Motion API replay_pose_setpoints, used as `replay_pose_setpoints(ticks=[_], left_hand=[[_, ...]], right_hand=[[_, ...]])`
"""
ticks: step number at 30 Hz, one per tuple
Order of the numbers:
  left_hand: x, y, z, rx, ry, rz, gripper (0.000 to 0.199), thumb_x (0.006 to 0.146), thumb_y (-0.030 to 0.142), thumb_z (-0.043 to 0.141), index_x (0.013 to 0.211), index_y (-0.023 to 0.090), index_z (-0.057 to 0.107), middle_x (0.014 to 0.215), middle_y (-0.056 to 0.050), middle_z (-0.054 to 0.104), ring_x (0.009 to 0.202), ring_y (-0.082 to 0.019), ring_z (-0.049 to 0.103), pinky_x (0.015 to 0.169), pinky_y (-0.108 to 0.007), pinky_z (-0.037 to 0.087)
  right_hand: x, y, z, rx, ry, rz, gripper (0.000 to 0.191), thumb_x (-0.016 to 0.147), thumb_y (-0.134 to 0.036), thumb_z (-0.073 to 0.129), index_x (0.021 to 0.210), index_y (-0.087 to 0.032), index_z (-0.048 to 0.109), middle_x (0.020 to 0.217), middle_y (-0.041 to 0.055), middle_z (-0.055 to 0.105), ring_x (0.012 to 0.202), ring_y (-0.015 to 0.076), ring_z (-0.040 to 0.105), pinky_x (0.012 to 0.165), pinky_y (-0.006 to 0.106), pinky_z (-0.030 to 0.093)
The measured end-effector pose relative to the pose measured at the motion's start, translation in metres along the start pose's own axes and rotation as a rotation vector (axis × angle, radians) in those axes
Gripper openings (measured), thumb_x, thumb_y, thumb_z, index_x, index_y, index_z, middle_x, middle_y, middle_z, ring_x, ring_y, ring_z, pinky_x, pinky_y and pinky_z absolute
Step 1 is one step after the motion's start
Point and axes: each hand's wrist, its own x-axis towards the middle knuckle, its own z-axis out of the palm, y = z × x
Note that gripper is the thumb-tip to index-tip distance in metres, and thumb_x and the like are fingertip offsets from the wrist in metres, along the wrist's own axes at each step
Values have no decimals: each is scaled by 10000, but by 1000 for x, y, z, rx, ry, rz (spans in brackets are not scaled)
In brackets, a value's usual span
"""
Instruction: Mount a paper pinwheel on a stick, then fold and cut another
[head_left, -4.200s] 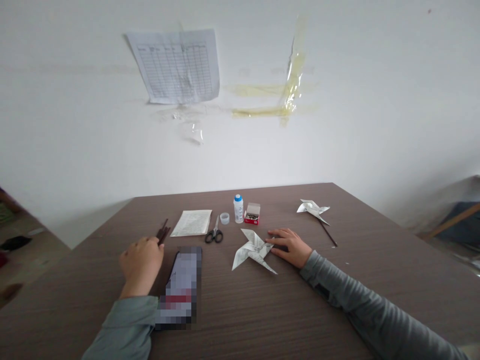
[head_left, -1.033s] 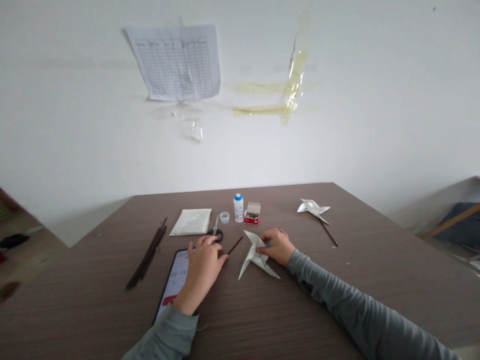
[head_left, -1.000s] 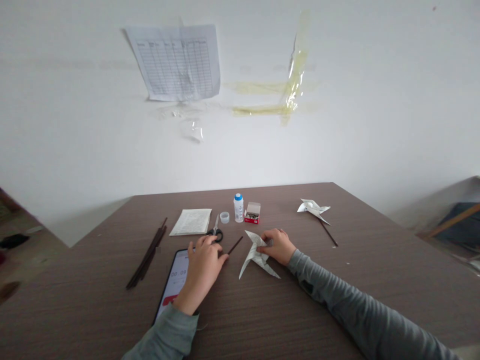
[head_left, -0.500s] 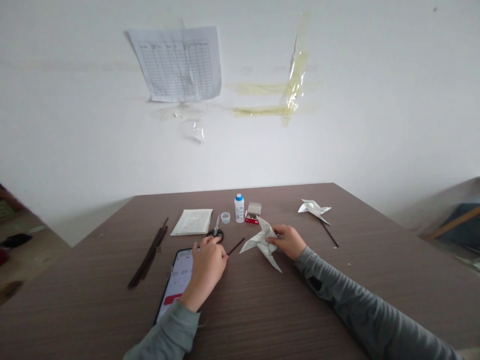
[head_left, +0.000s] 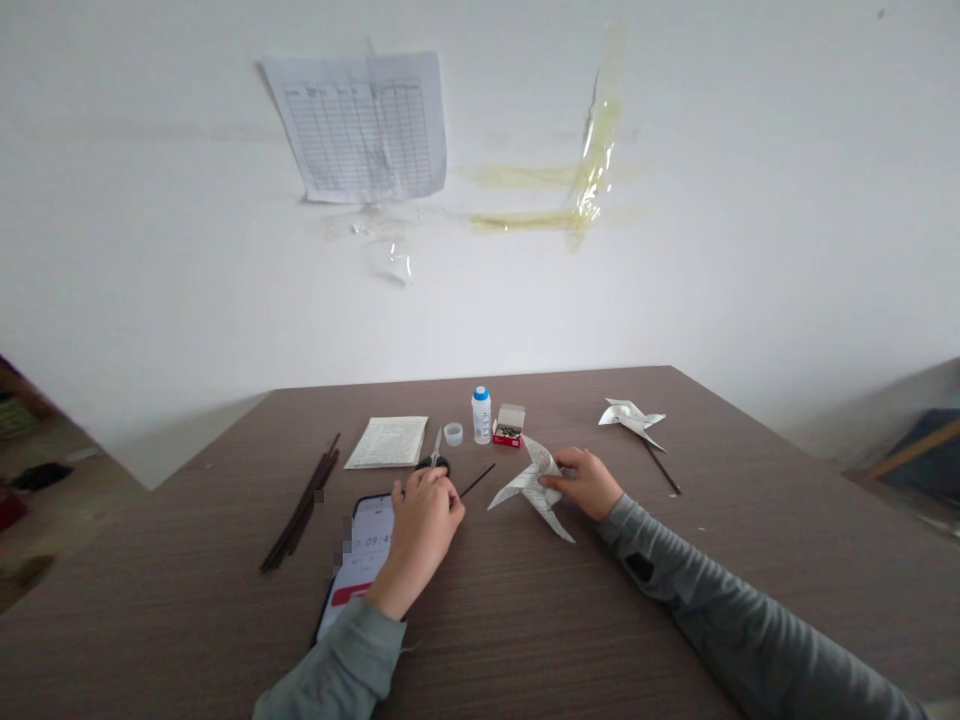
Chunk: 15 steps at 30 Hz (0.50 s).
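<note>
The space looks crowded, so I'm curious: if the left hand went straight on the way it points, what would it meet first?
Probably the scissors, which show just beyond the left hand and are partly hidden by it. Depth is unclear in this view, so it might pass over them.

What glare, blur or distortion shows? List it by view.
Head view: white glints on wall tape; head view: apparent wide-angle stretch, right sleeve elongated; head view: blocky patches edging the phone; head view: print on held pinwheel unreadably soft.

We hold our left hand (head_left: 426, 515) palm down, fingers (head_left: 442, 484) bent, and our right hand (head_left: 586, 484) pinched, forearms (head_left: 720, 610) slanting inward toward the counter's far edge (head_left: 555, 374).
</note>
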Motion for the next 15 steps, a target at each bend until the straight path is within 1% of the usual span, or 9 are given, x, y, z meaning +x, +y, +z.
replay_pose_setpoints(ticks=[1,3,5,6,9,11,13,15], left_hand=[[0,1,0,-6,0,1,291,1060,16,776,973,247,931,1579,-164,942,1563,-432,835,1401,-743,596],[0,2,-1,-8,-4,3,285,1086,14,757,1042,237,928,1468,-163,970,1467,-406,887,1369,-682,628],[0,4,-4,-5,-12,8,295,1124,17,721,1107,233,921,1356,-147,984,1385,-379,918,1363,-644,629],[0,5,-5,-6,-19,12,304,1143,19,699,1136,231,917,1320,-140,985,1356,-370,926,1367,-641,621],[0,5,-9,-44,-38,31,334,1189,27,633,1183,226,902,1281,-126,984,1291,-350,938,1376,-649,601],[-1,4,-9,-85,-31,47,334,1203,41,625,1178,232,899,1267,-111,984,1251,-337,941,1375,-647,595],[-2,2,-6,-121,-3,68,330,1202,55,639,1165,247,904,1243,-95,987,1225,-330,941,1373,-647,589],[-3,-1,-1,-157,37,100,320,1191,68,665,1164,265,916,1228,-83,990,1218,-333,940,1369,-652,586]], right_hand=[[0,1,-1,-4,-17,11,44,891,-280,1016,929,-285,995,1032,103,997,1081,422,951,1234,678,676],[0,3,-1,-6,-62,34,69,897,-312,1007,958,-288,987,1120,108,1003,1195,442,940,1376,793,559],[0,5,0,1,-59,30,95,890,-327,987,977,-292,976,1196,112,1000,1271,456,924,1439,875,453],[-1,7,1,5,-48,17,103,885,-330,974,981,-294,970,1226,114,996,1288,458,918,1450,896,427],[-2,11,4,-1,45,-63,95,888,-338,933,975,-302,947,1259,120,981,1296,445,908,1463,901,410],[-5,14,5,-26,138,-154,76,917,-323,901,985,-312,934,1216,115,974,1314,438,893,1484,889,390],[-8,16,4,-67,215,-264,103,961,-274,863,1020,-330,927,1148,91,970,1347,424,871,1524,864,336],[-12,16,2,-119,270,-375,181,1008,-214,818,1058,-354,922,1101,52,971,1356,393,859,1574,810,263]])
